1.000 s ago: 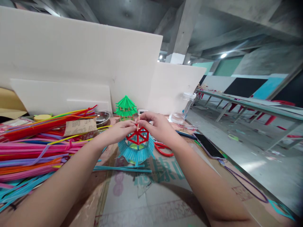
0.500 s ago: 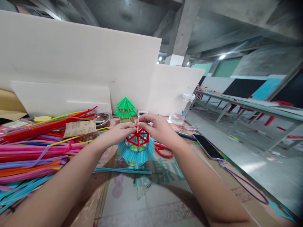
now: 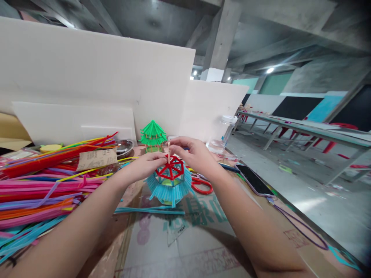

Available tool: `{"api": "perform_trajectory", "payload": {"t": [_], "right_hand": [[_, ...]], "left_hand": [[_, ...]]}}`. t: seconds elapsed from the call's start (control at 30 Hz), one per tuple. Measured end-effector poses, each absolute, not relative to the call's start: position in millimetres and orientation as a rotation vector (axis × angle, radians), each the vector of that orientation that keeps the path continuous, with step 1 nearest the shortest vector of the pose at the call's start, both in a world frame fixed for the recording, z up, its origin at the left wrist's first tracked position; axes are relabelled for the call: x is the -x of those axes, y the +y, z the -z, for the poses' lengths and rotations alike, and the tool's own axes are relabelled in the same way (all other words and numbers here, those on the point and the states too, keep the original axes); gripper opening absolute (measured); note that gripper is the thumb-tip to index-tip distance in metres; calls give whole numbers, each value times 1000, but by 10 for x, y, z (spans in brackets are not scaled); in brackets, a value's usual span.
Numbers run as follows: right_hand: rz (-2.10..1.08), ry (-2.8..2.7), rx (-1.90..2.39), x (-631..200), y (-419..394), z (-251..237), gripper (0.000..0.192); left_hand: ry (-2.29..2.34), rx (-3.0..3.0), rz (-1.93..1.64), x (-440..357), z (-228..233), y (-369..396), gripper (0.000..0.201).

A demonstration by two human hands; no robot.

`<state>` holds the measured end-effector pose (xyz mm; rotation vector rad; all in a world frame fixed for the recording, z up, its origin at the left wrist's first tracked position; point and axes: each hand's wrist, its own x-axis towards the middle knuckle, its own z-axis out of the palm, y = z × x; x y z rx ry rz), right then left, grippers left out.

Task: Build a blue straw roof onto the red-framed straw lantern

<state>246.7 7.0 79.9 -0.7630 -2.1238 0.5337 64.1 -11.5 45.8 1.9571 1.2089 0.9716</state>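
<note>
A model tower [image 3: 169,191] with a skirt of light-blue fuzzy stems stands on the table in front of me. On its top lies a spoked red frame [image 3: 174,172], with a short wooden stick [image 3: 169,154] upright at its middle. My left hand [image 3: 149,163] has its fingertips together at the frame's left edge, close by the stick's base. From the other side, my right hand [image 3: 193,152] has curled fingers at the upper stick, seemingly in a pinch. Just behind stands a small green-roofed pagoda [image 3: 153,133]. Both hands' fingertips are partly hidden.
Bundles of coloured fuzzy stems [image 3: 37,185] cover the left side. Red-handled scissors [image 3: 202,186] lie right of the tower. Farther right are a phone [image 3: 255,179] and a clear jar [image 3: 222,133]. Loose blue stems [image 3: 150,210] lie in front; white boards [image 3: 95,77] stand behind.
The blue tower appears slightly turned and the red frame sits a little lower in view. More of the stick shows, as the right fingers have loosened slightly and shifted. The left hand stays nearly in place.
</note>
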Motion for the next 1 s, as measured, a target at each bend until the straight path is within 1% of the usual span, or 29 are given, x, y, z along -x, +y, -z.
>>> {"api": "perform_trajectory", "payload": {"t": [0.1, 0.43, 0.6, 0.7, 0.8, 1.0], "right_hand": [[-533, -2061, 787, -2507, 69, -844, 29], [-496, -2019, 805, -2611, 121, -877, 28], [-426, -2020, 806, -2642, 166, -863, 27], [-426, -2027, 813, -2646, 171, -856, 27], [-431, -2045, 818, -2636, 156, -857, 27], [-421, -2062, 819, -2617, 134, -873, 27]], "left_hand": [[1242, -2008, -971, -643, -453, -114, 32], [1408, -2299, -1051, -588, -510, -146, 34], [1496, -2244, -1246, -543, -537, -131, 36], [1390, -2239, -1337, -595, -538, -145, 33], [1311, -2192, -1354, -673, -489, -144, 31], [1298, -2129, -1397, -744, -393, -104, 23]]}}
